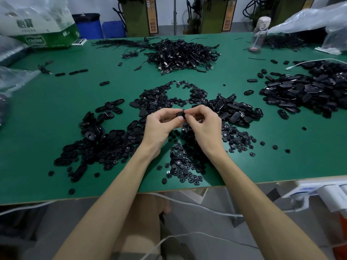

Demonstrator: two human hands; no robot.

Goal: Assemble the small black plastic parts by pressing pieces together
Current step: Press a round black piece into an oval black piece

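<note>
My left hand (160, 124) and my right hand (201, 122) meet above the middle of the green table (47, 113). Between their fingertips sits a small black plastic piece (180, 115); the left thumb and fingers pinch it, and the right fingertips pinch a small part against its right end. Under and around the hands lie heaps of black parts: small round discs (184, 166) toward me, oval shells (97, 139) at the left, and more oval shells (236, 111) at the right. Most of the held piece is hidden by the fingers.
A tangle of black cables (184, 53) lies at the back centre. A large heap of oval parts (308, 91) sits at the right. Plastic bags (308, 17), a clear bottle (258, 34) and a green-and-white carton (43, 32) stand along the far edge. White cables (197, 205) hang below the table's front edge.
</note>
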